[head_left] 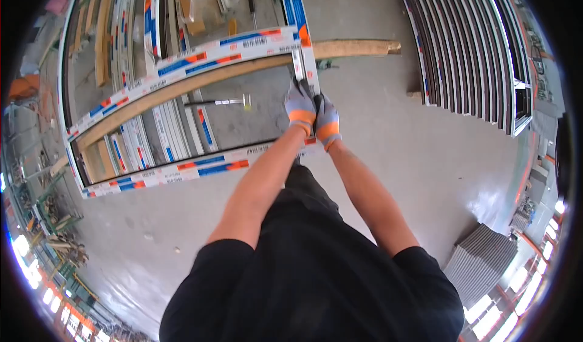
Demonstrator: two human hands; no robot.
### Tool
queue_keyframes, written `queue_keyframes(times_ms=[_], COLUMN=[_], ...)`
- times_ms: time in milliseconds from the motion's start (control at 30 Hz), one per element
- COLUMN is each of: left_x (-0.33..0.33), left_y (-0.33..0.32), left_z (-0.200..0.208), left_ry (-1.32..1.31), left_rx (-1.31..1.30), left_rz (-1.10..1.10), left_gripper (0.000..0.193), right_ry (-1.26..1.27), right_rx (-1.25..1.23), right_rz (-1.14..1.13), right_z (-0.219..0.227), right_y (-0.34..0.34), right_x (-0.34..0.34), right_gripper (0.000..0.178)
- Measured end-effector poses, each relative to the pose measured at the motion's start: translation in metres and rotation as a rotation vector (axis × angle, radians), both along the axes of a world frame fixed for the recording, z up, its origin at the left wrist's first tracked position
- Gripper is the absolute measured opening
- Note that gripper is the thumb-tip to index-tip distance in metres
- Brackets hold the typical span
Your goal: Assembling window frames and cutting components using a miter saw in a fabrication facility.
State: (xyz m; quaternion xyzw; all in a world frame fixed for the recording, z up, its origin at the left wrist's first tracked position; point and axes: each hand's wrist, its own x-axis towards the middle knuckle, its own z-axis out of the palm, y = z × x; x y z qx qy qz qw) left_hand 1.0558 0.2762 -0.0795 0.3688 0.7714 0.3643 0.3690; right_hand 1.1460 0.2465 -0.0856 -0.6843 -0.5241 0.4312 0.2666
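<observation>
At centre, my feed shows the left glove (300,106) and right glove (327,120), grey and orange. Upper left, I get a white frame (218,163) patched blue and orange-red; upper right, a stack (464,44) striped dark and pale; lower centre, a black shirt (316,275).

So it's a big workshop with a plain grey floor (376,172), kinda scuffed, with a shiny glare patch (486,203) toward its right edge. A tall stack of dark, pale-edged frames (461,57) sits near the floor's far right corner, and a grey ribbed stack (486,254) sits at the near right one. Left edge is messier: green metalwork (73,225), clutter, something orange (23,88). Bright daylight comes through rows of windows (486,325) low on both sides, with orange-red beams (534,245) around the right-hand ones.
</observation>
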Motion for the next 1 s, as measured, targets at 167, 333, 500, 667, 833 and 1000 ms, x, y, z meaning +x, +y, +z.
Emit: queue_keyframes(times_ms=[167,333,500,667,833,1000], left_x=[-0.006,-0.054,-0.072,-0.063,-0.051,-0.093], left_y=[-0.007,0.009,0.029,0.028,-0.010,-0.004], left_z=[-0.013,-0.007,0.020,0.013,-0.036,0.036], left_ry=[-0.101,-0.603,-0.635,-0.381,-0.285,-0.288], left_rx=[0.156,-0.015,-0.173,-0.118,0.158,0.513], left_rz=[0.071,-0.125,-0.317,-0.362,-0.163,0.414], left_gripper=[0.040,0.038,0.033,0.038,0.048,0.040], right_ry=[-0.078,-0.193,-0.240,-0.228,-0.172,-0.213], right_rx=[0.016,0.077,0.006,-0.137,-0.076,-0.123], right_rz=[0.049,0.119,0.146,0.149,0.160,0.146], right_z=[0.021,0.056,0.073,0.061,0.056,0.055], right_y=[-0.002,-0.002,0.008,0.007,0.002,0.000], right_x=[-0.012,-0.017,-0.024,-0.016,-0.013,-0.005], right_gripper=[0.038,0.068,0.081,0.077,0.077,0.078])
